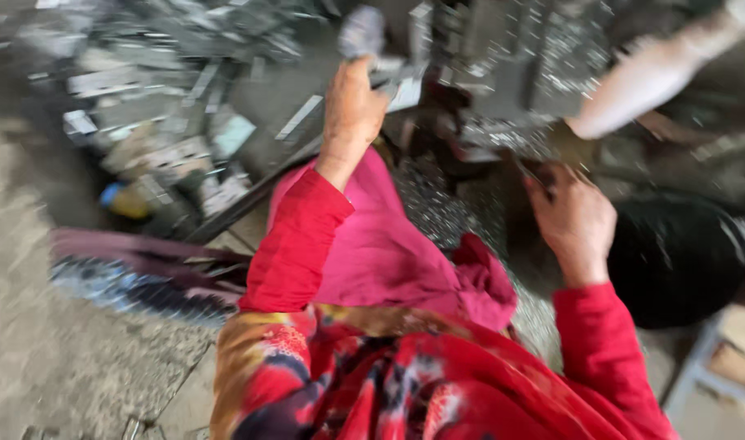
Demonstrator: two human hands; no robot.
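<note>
The picture is blurred by motion. My left hand [353,106], in a red sleeve, is raised and closed around a pale grey handle [361,33] of a dark machine [470,90]. My right hand [574,218] is lower, to the right, fingers curled on a small dark thing at the machine's base; what it is I cannot make out. A pink cloth [388,253] lies over my lap between the two arms.
A heap of grey metal pieces [160,106] lies at the upper left. Shiny metal shavings [437,204] cover the floor by the machine. A black round tub [678,261] stands at right. Another person's pale-sleeved arm [649,77] reaches in from the upper right.
</note>
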